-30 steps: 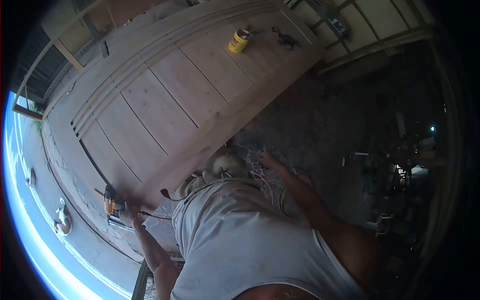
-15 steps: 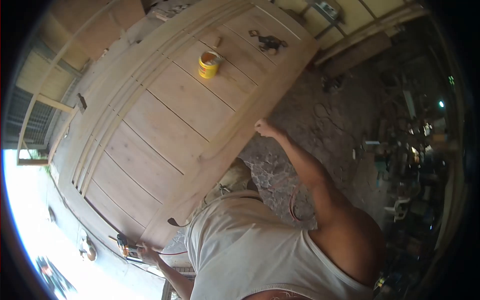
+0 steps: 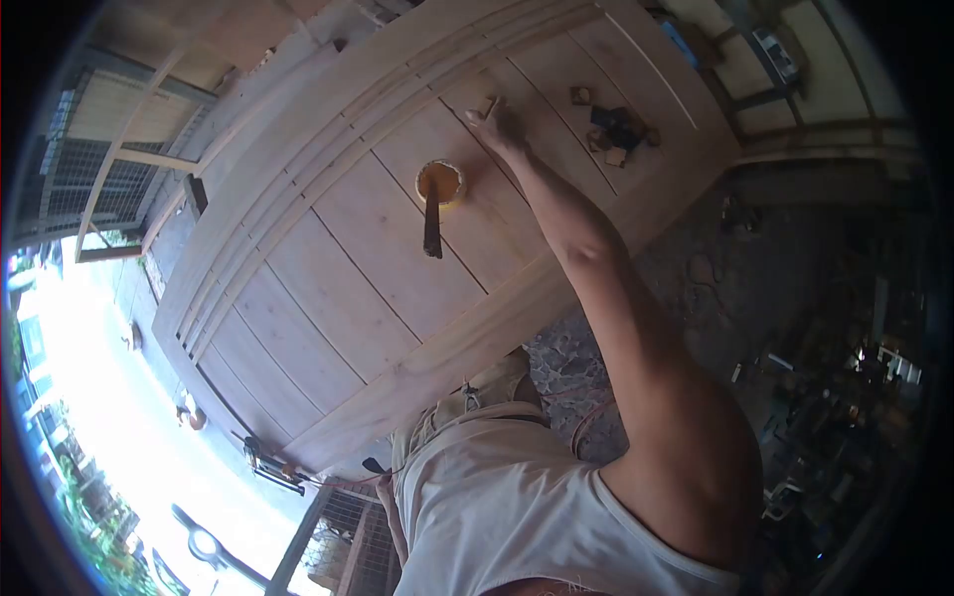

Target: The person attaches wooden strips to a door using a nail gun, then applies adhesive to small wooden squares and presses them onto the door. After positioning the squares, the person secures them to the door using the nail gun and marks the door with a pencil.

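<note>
My right hand (image 3: 500, 127) reaches over a large panelled wooden door (image 3: 333, 268), its fingers closed around a small wooden block (image 3: 486, 105) at the surface. Left of that hand stands a yellow bucket (image 3: 454, 171) with orange-brown inside, and a dark flat stick (image 3: 432, 228) slants out over its rim. My left hand (image 3: 386, 487) hangs by my waist, partly hidden, and its fingers do not show clearly. A nail gun (image 3: 268, 463) with a red hose lies at the door's near left corner, apart from my left hand.
Several small blocks and a dark tool (image 3: 616, 131) lie on the door's far right part. Wire-mesh frames (image 3: 129, 119) stand at the left. A cluttered dark floor (image 3: 815, 417) spreads to the right, with a looped hose beside my legs.
My right hand has moved from the door's near edge up to the wooden block. My left hand has let go of the nail gun and drawn back to my waist. The view has shifted.
</note>
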A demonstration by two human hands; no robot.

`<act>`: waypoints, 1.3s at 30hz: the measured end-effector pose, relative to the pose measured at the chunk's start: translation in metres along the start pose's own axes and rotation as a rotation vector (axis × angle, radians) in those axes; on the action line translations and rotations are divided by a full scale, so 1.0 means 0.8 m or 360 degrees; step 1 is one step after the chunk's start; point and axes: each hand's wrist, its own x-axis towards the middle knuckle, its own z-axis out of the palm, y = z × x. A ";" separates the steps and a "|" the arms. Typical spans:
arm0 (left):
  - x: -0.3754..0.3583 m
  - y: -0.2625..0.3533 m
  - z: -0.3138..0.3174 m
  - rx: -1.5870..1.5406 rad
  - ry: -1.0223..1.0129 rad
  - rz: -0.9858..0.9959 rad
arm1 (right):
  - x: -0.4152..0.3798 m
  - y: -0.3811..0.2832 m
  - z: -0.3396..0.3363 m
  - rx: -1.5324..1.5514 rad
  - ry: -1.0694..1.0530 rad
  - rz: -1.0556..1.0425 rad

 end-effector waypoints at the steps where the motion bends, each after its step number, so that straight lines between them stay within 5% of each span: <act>1: -0.013 0.001 0.005 -0.0081 0.0022 -0.0023 | 0.010 -0.011 0.007 -0.0019 0.0030 -0.0087; 3: -0.041 0.009 0.018 -0.0224 0.0057 -0.0054 | 0.068 0.039 0.085 -0.0064 0.0029 -0.0211; 4: -0.060 0.011 0.027 -0.0311 0.0090 -0.0088 | 0.100 0.076 0.156 -0.0011 0.0757 -0.0523; 5: -0.075 0.015 0.036 -0.0391 0.0135 -0.0151 | 0.114 0.092 0.138 0.0322 0.0226 -0.0507; 6: -0.087 0.016 0.048 -0.0462 0.0185 -0.0239 | 0.118 0.101 0.130 0.0578 0.0202 -0.0583; 8: -0.096 0.036 0.059 -0.0527 0.0250 -0.0481 | 0.052 0.066 0.034 0.1069 -0.0353 -0.0133; 9: -0.105 0.063 0.059 -0.0840 0.0275 -0.0623 | 0.067 0.134 0.075 0.0847 0.0000 -0.0171; 11: -0.105 0.070 0.051 -0.0577 0.0378 -0.0326 | -0.011 0.149 0.022 0.0834 -0.0384 -0.0048; 12: -0.105 0.078 0.047 -0.0499 0.0494 -0.0281 | 0.003 0.269 0.078 0.1180 -0.0771 0.0247; 13: -0.099 0.086 0.039 -0.0407 0.0596 -0.0222 | -0.045 0.259 0.049 0.1116 -0.1003 0.0454; 14: -0.091 0.091 0.028 -0.0417 0.0624 -0.0201 | -0.137 0.191 0.007 0.0878 -0.0724 0.0400; 16: -0.085 0.109 -0.003 -0.0416 0.0627 -0.0142 | -0.256 0.135 -0.021 0.0658 -0.0920 0.0562; 20: -0.067 0.191 -0.067 -0.0521 0.0502 0.0097 | -0.424 0.022 -0.008 0.0795 -0.1718 0.0623; 25: -0.007 0.245 -0.054 -0.0325 0.0413 0.0899 | -0.554 -0.144 0.111 0.0688 -0.2212 -0.0026; 27: 0.013 0.239 -0.071 -0.0451 0.0196 0.0761 | -0.594 -0.209 0.153 0.0659 -0.2302 -0.0196; 28: 0.020 0.227 -0.082 -0.0514 0.0079 0.0695 | -0.614 -0.237 0.171 0.0610 -0.2301 -0.0248; 33: 0.101 0.097 -0.130 -0.0477 0.0755 0.0724 | -0.689 -0.318 0.226 0.0603 -0.2198 -0.0199; 38: 0.224 -0.076 -0.223 -0.0472 0.1560 0.0488 | -0.703 -0.260 0.248 0.0037 -0.1889 -0.0308; 39: 0.246 -0.097 -0.240 -0.0499 0.1587 0.0377 | -0.696 -0.221 0.252 -0.0199 -0.1737 -0.0592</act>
